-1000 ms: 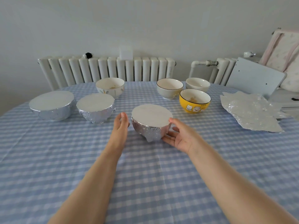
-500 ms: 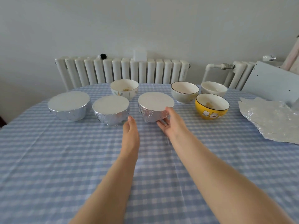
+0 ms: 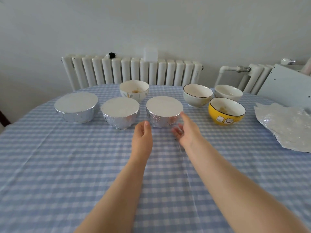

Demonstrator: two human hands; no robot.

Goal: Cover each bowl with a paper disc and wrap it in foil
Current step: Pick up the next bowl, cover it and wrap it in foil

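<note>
third wrapped bowl at 12 o'clock of table centre, paper disc on top, foil around wall | right hand at its 5 o'clock, fingers loosely spread, thumb near rim, contact unclear | left hand at 7 o'clock, fingers relaxed, holding nothing | two wrapped bowls at 9 o'clock | yellow bowl at 3 o'clock | foil sheet further right

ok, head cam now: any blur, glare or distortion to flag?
Head view: right hand fingertips motion-blurred, left hand sharp; wide-angle bowing of the radiator and table edge; soft even daylight, mild sheen on the loose foil sheet, no hard glare.
</note>
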